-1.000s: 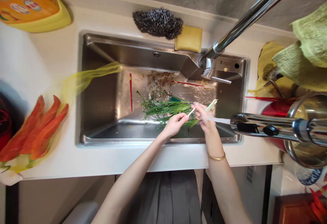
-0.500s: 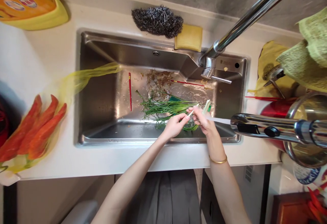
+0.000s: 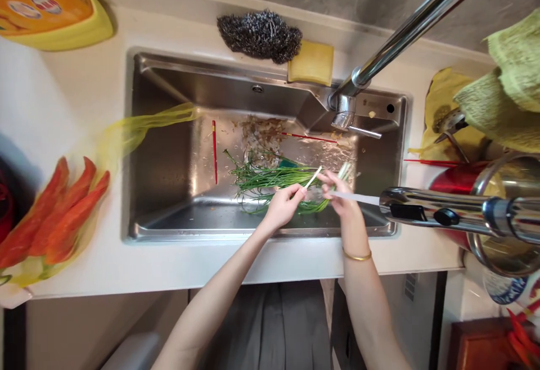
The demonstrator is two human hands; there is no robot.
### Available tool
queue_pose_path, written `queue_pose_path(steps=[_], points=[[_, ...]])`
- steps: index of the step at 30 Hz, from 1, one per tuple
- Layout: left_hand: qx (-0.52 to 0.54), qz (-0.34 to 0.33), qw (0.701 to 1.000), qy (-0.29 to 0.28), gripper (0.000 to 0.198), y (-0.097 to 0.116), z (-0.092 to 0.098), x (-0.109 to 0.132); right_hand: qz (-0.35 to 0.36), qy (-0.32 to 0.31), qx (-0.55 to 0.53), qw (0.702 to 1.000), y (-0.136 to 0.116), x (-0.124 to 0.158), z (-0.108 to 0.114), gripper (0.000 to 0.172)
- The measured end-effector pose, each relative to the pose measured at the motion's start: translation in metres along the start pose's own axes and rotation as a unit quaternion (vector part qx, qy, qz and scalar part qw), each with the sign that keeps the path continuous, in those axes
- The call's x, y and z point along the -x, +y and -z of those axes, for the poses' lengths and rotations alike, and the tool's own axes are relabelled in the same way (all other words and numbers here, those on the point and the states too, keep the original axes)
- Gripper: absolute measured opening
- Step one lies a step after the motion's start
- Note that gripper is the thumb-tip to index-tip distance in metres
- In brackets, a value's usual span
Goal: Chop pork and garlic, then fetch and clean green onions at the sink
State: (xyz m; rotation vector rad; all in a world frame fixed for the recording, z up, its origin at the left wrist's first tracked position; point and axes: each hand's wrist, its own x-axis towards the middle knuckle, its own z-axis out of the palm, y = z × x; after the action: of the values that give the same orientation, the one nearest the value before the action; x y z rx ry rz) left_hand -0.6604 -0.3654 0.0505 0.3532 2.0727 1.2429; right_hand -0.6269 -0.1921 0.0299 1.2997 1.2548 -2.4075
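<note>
My left hand (image 3: 287,204) is closed, pinching a thin scallion by its pale stem (image 3: 313,177), the white end pointing up and right. My right hand (image 3: 342,193) is beside it, its fingers partly blurred and extended toward the stem tip. A small bunch of scallions with white ends (image 3: 345,171) runs through my right palm, its green leaves coming out below. More long scallion leaves (image 3: 270,179) lie in the steel sink (image 3: 162,190). A stream of water (image 3: 358,196) from the chrome spout (image 3: 405,207) reaches my right hand.
Brown peelings (image 3: 261,131) and red chopsticks (image 3: 215,150) lie on the sink floor. Behind the rim are a steel scourer (image 3: 259,35), a yellow sponge (image 3: 311,63) and the faucet (image 3: 345,108). Red peppers (image 3: 71,224) in a yellow bag are left; a red pot (image 3: 453,184) is right.
My hands have moved slightly apart. The white stem in my left hand now shows more fully, and the fingers of my right hand have come away from it.
</note>
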Motion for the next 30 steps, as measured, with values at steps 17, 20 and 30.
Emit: queue_pose_path(steps=[17, 20, 30], points=[[-0.389, -0.085, 0.916, 0.049, 0.035, 0.007, -0.011, 0.015, 0.043, 0.016, 0.137, 0.989, 0.006, -0.002, 0.005, 0.039], [-0.353, -0.063, 0.933, 0.034, 0.033, 0.008, -0.010, 0.018, 0.108, 0.109, 0.098, 0.983, 0.006, -0.006, 0.005, 0.040], [-0.172, 0.067, 0.981, 0.051, 0.040, 0.004, -0.005, 0.017, -0.027, -0.059, 0.066, 0.996, 0.006, 0.028, -0.002, 0.035]])
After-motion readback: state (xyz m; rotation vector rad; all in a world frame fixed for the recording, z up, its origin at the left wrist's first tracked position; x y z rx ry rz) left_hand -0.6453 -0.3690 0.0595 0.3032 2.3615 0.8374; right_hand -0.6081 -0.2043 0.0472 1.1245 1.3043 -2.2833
